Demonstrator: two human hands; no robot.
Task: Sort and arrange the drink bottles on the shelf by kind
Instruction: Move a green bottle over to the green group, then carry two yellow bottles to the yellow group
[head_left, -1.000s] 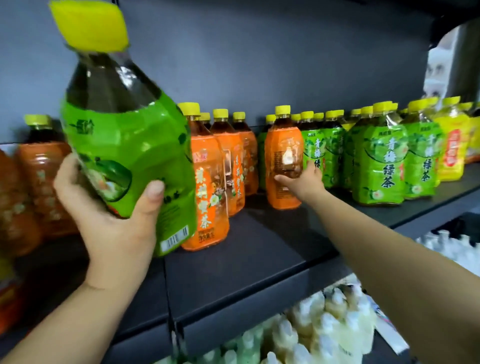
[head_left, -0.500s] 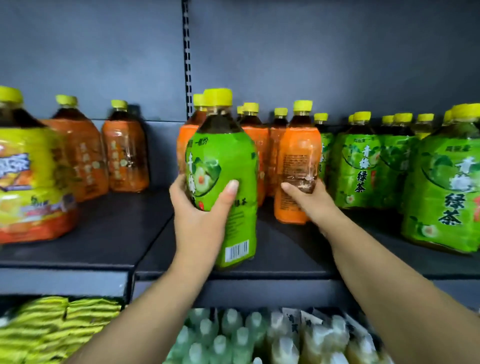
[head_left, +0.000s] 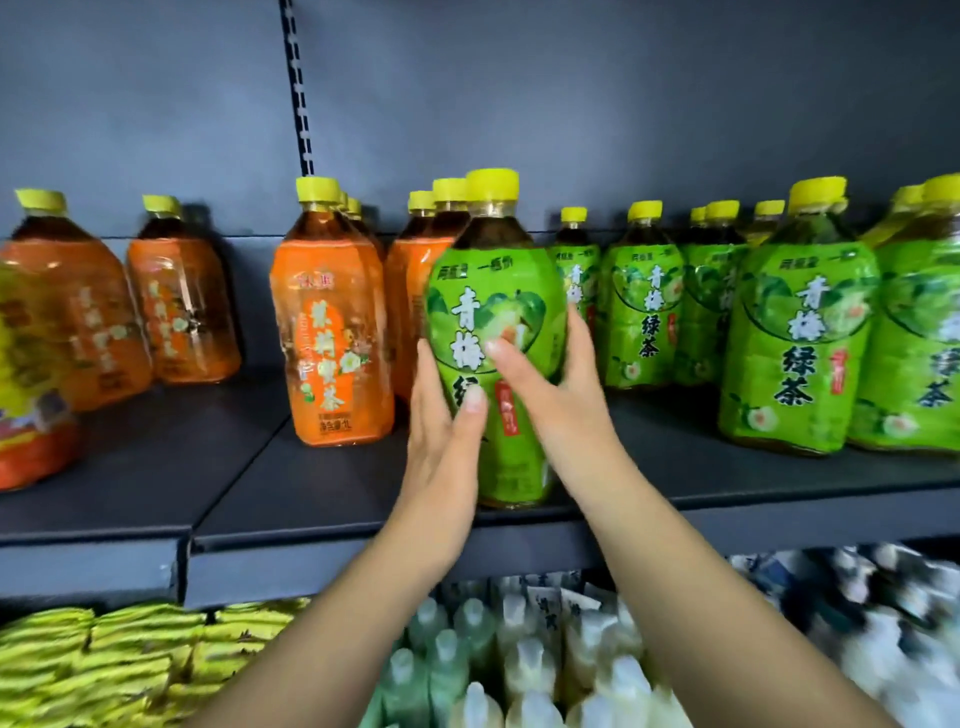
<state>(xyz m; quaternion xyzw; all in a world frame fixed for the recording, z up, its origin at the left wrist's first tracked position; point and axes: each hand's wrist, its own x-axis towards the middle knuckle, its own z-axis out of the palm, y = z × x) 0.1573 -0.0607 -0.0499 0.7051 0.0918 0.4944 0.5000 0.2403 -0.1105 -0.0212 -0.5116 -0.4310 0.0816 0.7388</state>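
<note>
A green-labelled tea bottle (head_left: 493, 291) with a yellow cap stands upright near the front edge of the dark shelf (head_left: 332, 499). My left hand (head_left: 441, 441) wraps its left side, thumb across the label. On its right side my right hand (head_left: 550, 395) holds it, with the thumb over the front. Just behind and to the left stands an orange-labelled bottle (head_left: 332, 338), with more orange ones (head_left: 410, 291) behind it. A row of green-labelled bottles (head_left: 795, 332) fills the shelf to the right.
Two orange bottles (head_left: 182, 301) stand at the far left, beside a yellow-and-red labelled bottle (head_left: 26, 395) at the frame edge. Below the shelf lie yellow packets (head_left: 104, 660) and several pale capped bottles (head_left: 519, 665). A slotted upright (head_left: 298, 88) runs up the back wall.
My left hand brought the green bottle from up close down onto the shelf front. My right hand left the orange bottle and took hold of the green one.
</note>
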